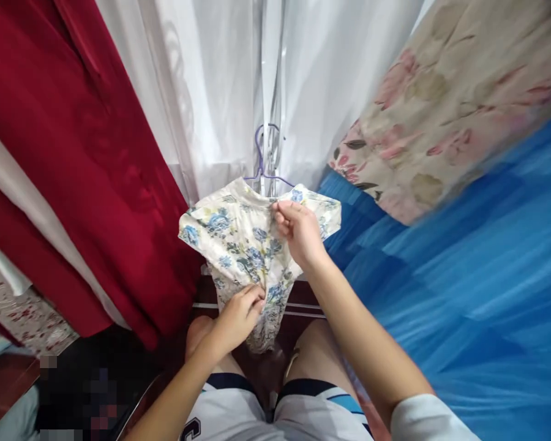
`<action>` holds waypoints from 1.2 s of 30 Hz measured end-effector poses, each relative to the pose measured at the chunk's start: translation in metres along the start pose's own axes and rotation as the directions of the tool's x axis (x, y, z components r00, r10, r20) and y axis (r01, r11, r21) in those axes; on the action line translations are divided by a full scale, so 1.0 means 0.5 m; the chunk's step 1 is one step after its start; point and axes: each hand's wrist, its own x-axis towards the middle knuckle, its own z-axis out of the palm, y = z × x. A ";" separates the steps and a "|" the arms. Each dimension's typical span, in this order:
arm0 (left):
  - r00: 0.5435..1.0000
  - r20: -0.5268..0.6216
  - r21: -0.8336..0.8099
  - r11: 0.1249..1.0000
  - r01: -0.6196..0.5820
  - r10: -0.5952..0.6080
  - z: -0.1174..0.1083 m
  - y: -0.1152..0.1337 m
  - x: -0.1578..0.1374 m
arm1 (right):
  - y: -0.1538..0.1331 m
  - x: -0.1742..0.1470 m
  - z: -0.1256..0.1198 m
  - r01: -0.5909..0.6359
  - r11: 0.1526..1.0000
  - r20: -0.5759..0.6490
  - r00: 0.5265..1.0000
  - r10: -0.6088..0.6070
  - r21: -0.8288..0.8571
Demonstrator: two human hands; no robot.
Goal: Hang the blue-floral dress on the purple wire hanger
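Note:
A white short-sleeved shirt [239,248] with blue flowers hangs in front of me on a purple clothes hanger [259,165]. My right hand [300,233] is closed in a pinch on the shirt's front edge, just below the collar. Lower down, my left hand [242,315] has its fingers closed on the same front opening. Any button between the fingertips is too small or hidden to make out. The shirt's lower part hangs narrow and gathered between my knees.
White curtains [220,79] hang behind the hanger. Red cloth [114,153] drapes on the left. To the right are a pink-flowered cloth [441,122] and a blue patterned cloth [441,294]. A dark, partly blurred object [114,361] sits at lower left.

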 end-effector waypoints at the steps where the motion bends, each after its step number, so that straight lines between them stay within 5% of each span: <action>1: 0.999 -0.046 -0.031 1.000 -0.007 0.006 -0.012 0.002 0.016 | 0.002 -0.011 -0.001 0.056 0.997 -0.012 0.998 -0.057 -0.047; 3: 0.978 -0.206 -0.072 0.996 -0.052 0.036 -0.048 0.018 0.059 | 0.002 -0.033 -0.002 0.160 0.976 -0.014 0.986 -0.164 -0.146; 6: 0.887 -0.442 -0.067 0.982 -0.178 0.131 -0.115 0.069 0.143 | -0.006 -0.053 0.001 0.266 0.933 0.018 0.963 -0.270 -0.241; 11: 0.849 -0.427 0.133 0.950 -0.282 0.312 -0.179 0.156 0.250 | -0.006 -0.038 0.003 0.354 0.850 0.073 0.932 -0.354 -0.391; 15: 0.797 -0.534 0.145 0.959 -0.243 0.283 -0.190 0.172 0.261 | 0.034 -0.016 -0.017 0.325 0.783 0.031 0.930 -0.365 -0.530; 20: 0.568 -0.812 0.013 0.978 -0.206 0.131 -0.269 0.077 0.249 | 0.083 -0.044 -0.050 0.226 0.801 0.047 0.969 -0.241 -0.555; 24: 0.380 -0.904 -0.281 0.944 -0.174 -0.199 -0.329 -0.069 0.219 | 0.091 -0.093 -0.051 0.191 0.815 0.098 0.982 -0.164 -0.547; 25: 0.386 -0.865 -0.398 0.907 -0.140 -0.320 -0.329 -0.103 0.206 | 0.091 -0.103 -0.050 0.179 0.823 0.104 0.984 -0.146 -0.539; 28: 0.523 -0.650 -0.637 0.771 0.022 -0.552 -0.285 -0.173 0.158 | 0.094 -0.117 -0.067 0.151 0.828 0.089 0.989 -0.122 -0.540; 33: 0.706 -0.388 -0.690 0.695 0.204 -0.592 -0.150 -0.180 0.097 | 0.128 -0.121 -0.216 0.038 0.834 -0.118 0.985 -0.122 -0.550; 36: 0.830 -0.249 -0.720 0.669 0.187 -0.500 -0.090 -0.132 0.099 | 0.154 -0.151 -0.316 -0.119 0.784 -0.119 0.991 0.057 -0.609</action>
